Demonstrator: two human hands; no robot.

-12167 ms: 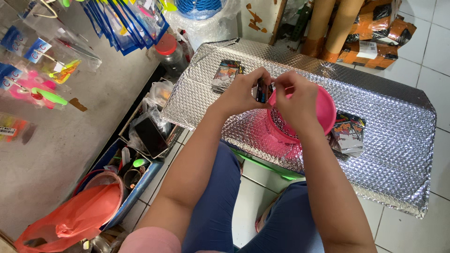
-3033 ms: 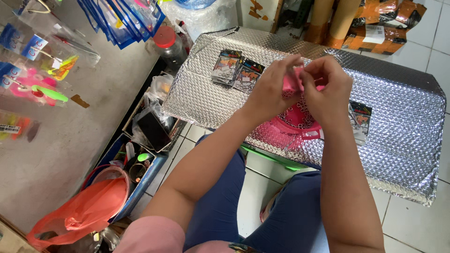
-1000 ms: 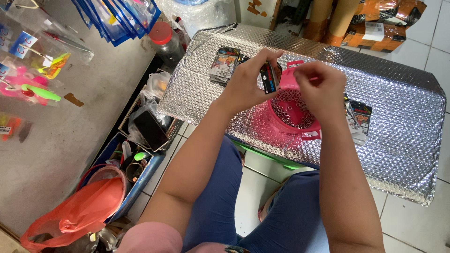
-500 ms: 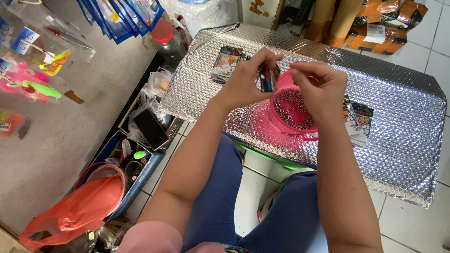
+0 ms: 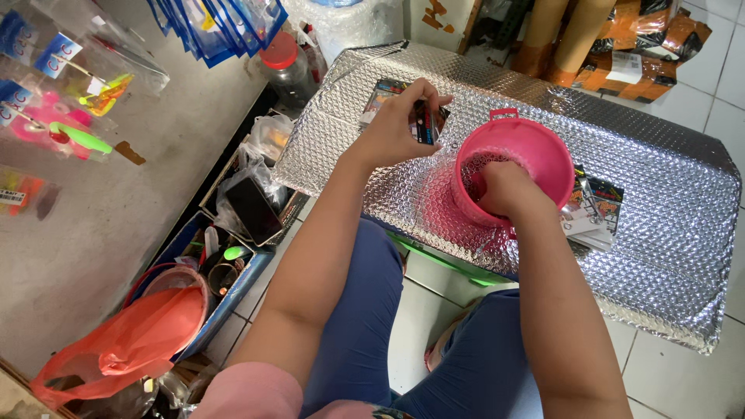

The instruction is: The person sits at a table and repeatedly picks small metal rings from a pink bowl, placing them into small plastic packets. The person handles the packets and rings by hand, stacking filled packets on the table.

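Observation:
A pink plastic basket (image 5: 543,147) stands on the silver bubble-foil sheet (image 5: 667,256) in front of me. My right hand (image 5: 500,188) reaches down inside it, its fingers hidden by the rim. My left hand (image 5: 400,128) is raised just left of the basket and grips a small dark packet (image 5: 424,122) between thumb and fingers. Beyond that hand a short stack of similar dark packets (image 5: 378,99) lies on the foil. Another small pile of packets (image 5: 596,211) lies to the right of the basket.
Left of my knees a blue crate (image 5: 225,256) holds tools and bagged items, with an orange plastic bag (image 5: 132,337) in front of it. Hanging packets (image 5: 221,23) and bright lures (image 5: 66,128) line the grey wall. A red-lidded jar (image 5: 285,66) stands by the foil's far left corner.
My right hand has dropped from the basket's rim down into the basket, which now stands upright. The left hand still holds the packet beside it.

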